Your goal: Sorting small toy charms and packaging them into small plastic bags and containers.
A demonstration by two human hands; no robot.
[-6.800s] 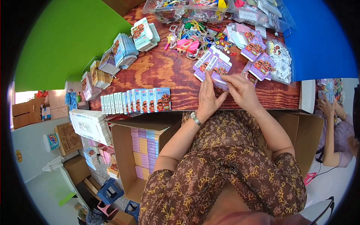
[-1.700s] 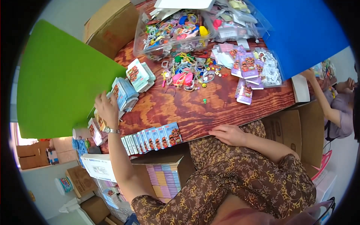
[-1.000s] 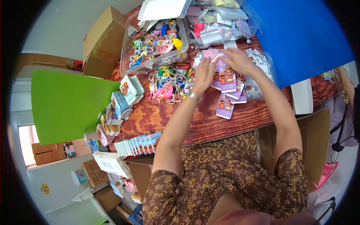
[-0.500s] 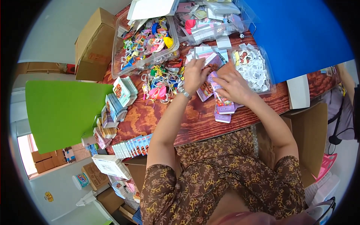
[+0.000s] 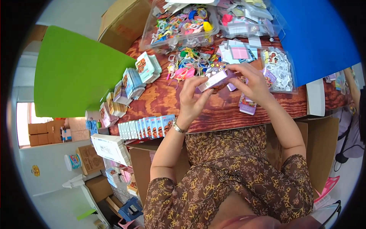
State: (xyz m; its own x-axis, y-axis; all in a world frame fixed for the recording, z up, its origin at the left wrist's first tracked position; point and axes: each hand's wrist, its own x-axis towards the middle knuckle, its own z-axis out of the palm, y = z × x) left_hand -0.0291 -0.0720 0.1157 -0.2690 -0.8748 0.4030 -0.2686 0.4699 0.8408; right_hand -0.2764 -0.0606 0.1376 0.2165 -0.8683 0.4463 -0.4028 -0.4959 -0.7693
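Note:
A small white-and-purple carton [image 5: 213, 81] is held tilted above the table, between both hands. My left hand [image 5: 193, 95] grips its left end, with fingers above and thumb below. At its right end, the fingers of my right hand [image 5: 249, 82] close on it. Under and beside my right hand lie several flat purple cartons [image 5: 248, 105], partly covered by it. Just beyond the held carton is a loose heap of colourful small trinkets [image 5: 187, 61]. Farther right sits a pile of cards [image 5: 239, 52], a pink one on top.
Clear bins of trinkets [image 5: 146, 40] and packets [image 5: 248, 31] stand at the back. A clear tray [image 5: 295, 84] of small white slips is at the right. Along the left are stacked card packs [image 5: 133, 86] and a row of blue boxes [image 5: 146, 128]. Green [image 5: 76, 72] and blue [image 5: 316, 34] boards flank the table.
Both hands have come off the card pile and purple cartons, and now hold one carton raised nearer to me. The whole view has shifted, with the table appearing farther right and higher.

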